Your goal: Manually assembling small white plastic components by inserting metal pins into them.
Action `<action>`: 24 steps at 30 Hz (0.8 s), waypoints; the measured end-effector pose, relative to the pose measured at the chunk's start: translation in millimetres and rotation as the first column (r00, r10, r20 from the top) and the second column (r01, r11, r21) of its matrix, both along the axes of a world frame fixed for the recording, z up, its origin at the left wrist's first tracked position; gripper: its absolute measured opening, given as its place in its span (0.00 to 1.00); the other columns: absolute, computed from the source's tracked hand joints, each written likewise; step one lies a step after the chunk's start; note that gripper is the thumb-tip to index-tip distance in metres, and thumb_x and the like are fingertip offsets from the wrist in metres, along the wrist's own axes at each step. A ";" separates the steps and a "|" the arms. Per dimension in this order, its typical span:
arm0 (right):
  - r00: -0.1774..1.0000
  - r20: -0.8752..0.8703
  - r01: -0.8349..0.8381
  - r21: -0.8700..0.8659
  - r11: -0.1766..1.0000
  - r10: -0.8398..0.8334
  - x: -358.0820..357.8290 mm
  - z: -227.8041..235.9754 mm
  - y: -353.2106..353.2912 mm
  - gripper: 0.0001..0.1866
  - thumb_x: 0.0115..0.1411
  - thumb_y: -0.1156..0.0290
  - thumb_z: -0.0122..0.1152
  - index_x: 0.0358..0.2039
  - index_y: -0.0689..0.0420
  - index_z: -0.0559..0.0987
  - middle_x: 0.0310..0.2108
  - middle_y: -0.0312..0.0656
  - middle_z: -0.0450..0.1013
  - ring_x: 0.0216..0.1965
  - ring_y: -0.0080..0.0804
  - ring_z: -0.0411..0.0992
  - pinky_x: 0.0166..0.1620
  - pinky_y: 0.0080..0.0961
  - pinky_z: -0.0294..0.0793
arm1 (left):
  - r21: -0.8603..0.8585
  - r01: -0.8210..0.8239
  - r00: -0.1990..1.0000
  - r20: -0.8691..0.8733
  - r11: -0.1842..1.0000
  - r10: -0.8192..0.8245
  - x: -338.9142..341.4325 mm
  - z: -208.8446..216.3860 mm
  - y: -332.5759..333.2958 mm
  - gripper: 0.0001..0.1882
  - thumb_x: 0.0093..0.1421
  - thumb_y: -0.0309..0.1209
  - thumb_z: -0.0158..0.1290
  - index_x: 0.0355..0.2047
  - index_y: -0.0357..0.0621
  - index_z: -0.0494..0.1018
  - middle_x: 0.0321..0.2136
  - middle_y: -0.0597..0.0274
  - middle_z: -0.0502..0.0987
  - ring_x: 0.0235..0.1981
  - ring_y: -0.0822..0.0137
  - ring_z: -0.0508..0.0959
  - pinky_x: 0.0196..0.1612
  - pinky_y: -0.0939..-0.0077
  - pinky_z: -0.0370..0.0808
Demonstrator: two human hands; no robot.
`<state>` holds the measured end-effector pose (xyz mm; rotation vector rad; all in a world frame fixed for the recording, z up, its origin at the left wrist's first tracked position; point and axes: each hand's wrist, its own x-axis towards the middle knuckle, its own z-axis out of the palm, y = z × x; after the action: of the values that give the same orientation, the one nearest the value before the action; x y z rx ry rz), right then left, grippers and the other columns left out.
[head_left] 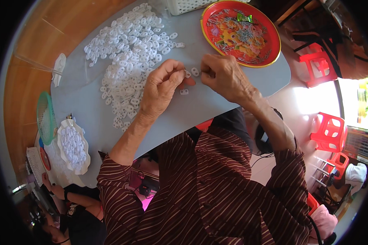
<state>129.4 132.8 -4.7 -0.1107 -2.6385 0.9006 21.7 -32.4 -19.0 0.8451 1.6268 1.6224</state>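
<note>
As the left hand (166, 83) pinched a white piece (187, 74), the right hand (224, 75) curled, contents unclear. Forearms (135, 128) crossed the worktop's (200, 106) near edge.

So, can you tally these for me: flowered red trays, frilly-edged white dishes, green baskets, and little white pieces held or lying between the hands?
Flowered red tray: 1
Frilly-edged white dish: 1
Green basket: 1
White piece in the left hand: 1
Loose white pieces between left and right hand: 2
Total: 6, leaving out the big pile, too jumbled to count.
</note>
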 end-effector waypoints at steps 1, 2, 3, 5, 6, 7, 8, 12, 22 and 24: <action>0.999 0.030 0.017 -0.137 0.990 -0.013 3.1 -2.1 0.4 0.05 0.46 0.79 0.57 0.26 0.64 0.73 0.21 0.50 0.70 0.24 0.48 0.71 0.29 0.34 0.71 | -0.012 -0.003 1.000 -0.029 1.000 0.002 1.3 2.1 0.6 0.07 0.61 0.29 0.47 0.34 0.38 0.70 0.26 0.66 0.76 0.29 0.80 0.72 0.34 0.85 0.69; 0.999 0.031 0.027 -0.138 0.990 -0.023 4.4 -3.0 0.4 0.05 0.46 0.79 0.57 0.26 0.64 0.73 0.21 0.50 0.70 0.24 0.48 0.71 0.29 0.34 0.71 | -0.026 -0.003 0.998 -0.059 1.000 0.002 2.4 3.6 1.3 0.07 0.62 0.29 0.47 0.34 0.38 0.70 0.26 0.66 0.76 0.29 0.80 0.72 0.35 0.85 0.69; 0.999 0.012 0.048 -0.169 0.984 -0.047 4.8 -3.7 -0.3 0.05 0.48 0.79 0.57 0.28 0.64 0.73 0.21 0.47 0.72 0.23 0.40 0.72 0.28 0.30 0.71 | -0.026 0.007 0.998 -0.057 1.000 -0.009 3.0 3.6 1.9 0.07 0.62 0.29 0.47 0.34 0.38 0.70 0.26 0.66 0.76 0.29 0.80 0.72 0.35 0.85 0.69; 0.997 -0.004 0.074 -0.201 0.977 -0.076 6.2 -3.2 1.2 0.05 0.49 0.80 0.57 0.29 0.64 0.74 0.21 0.45 0.73 0.21 0.33 0.72 0.27 0.26 0.71 | 0.008 -0.027 0.997 -0.068 1.000 0.027 2.5 2.4 2.3 0.06 0.62 0.29 0.46 0.34 0.38 0.70 0.26 0.66 0.76 0.29 0.79 0.72 0.35 0.85 0.70; 0.998 0.018 0.069 -0.216 0.974 -0.067 6.3 -0.6 3.0 0.06 0.50 0.79 0.57 0.30 0.64 0.75 0.22 0.46 0.73 0.22 0.33 0.73 0.28 0.26 0.71 | 0.008 -0.023 0.998 -0.065 1.000 0.023 1.1 1.5 2.3 0.06 0.62 0.29 0.46 0.34 0.38 0.70 0.26 0.66 0.76 0.29 0.79 0.72 0.35 0.85 0.70; 0.997 0.040 0.066 -0.232 0.971 -0.058 6.7 2.2 4.8 0.07 0.50 0.79 0.56 0.31 0.64 0.75 0.22 0.47 0.74 0.22 0.33 0.73 0.28 0.26 0.72 | 0.018 -0.029 0.999 -0.040 0.999 0.030 -0.6 0.7 2.4 0.06 0.62 0.28 0.46 0.34 0.38 0.70 0.26 0.66 0.76 0.29 0.79 0.73 0.36 0.84 0.70; 0.998 0.043 0.062 -0.233 0.970 -0.054 6.1 5.0 5.3 0.07 0.50 0.79 0.56 0.31 0.64 0.75 0.22 0.47 0.74 0.22 0.33 0.73 0.28 0.26 0.72 | 0.024 -0.045 0.999 -0.016 0.999 0.045 -2.0 -0.2 0.6 0.06 0.62 0.28 0.47 0.33 0.38 0.70 0.26 0.66 0.76 0.29 0.79 0.73 0.37 0.84 0.70; 0.999 0.043 0.013 -0.085 0.996 -0.009 3.9 10.7 8.3 0.04 0.49 0.78 0.56 0.27 0.64 0.76 0.22 0.50 0.73 0.25 0.44 0.74 0.30 0.32 0.73 | 0.031 -0.086 0.994 0.074 0.996 0.083 -6.1 -4.3 -1.1 0.06 0.61 0.28 0.47 0.33 0.38 0.70 0.26 0.65 0.76 0.30 0.78 0.73 0.36 0.84 0.70; 0.980 0.186 -0.137 0.344 0.929 0.075 -15.5 22.4 -6.0 0.03 0.48 0.81 0.55 0.23 0.67 0.76 0.25 0.55 0.72 0.31 0.51 0.73 0.34 0.38 0.74 | 0.011 -0.079 0.995 0.054 0.997 0.078 -4.0 -0.3 3.2 0.04 0.60 0.27 0.49 0.32 0.38 0.70 0.25 0.63 0.77 0.27 0.78 0.72 0.34 0.84 0.68; 0.957 0.278 -0.175 0.340 0.924 0.079 -21.8 28.4 -6.8 0.03 0.48 0.81 0.55 0.24 0.66 0.76 0.25 0.54 0.71 0.33 0.50 0.72 0.35 0.38 0.74 | -0.009 -0.082 0.996 0.044 0.997 0.082 -4.0 0.1 1.6 0.04 0.60 0.27 0.49 0.32 0.38 0.70 0.25 0.63 0.77 0.27 0.78 0.71 0.34 0.84 0.68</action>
<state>107.6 126.0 23.7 0.0414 -3.0398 0.4431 17.7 -30.8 -18.9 0.7427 1.6549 1.6792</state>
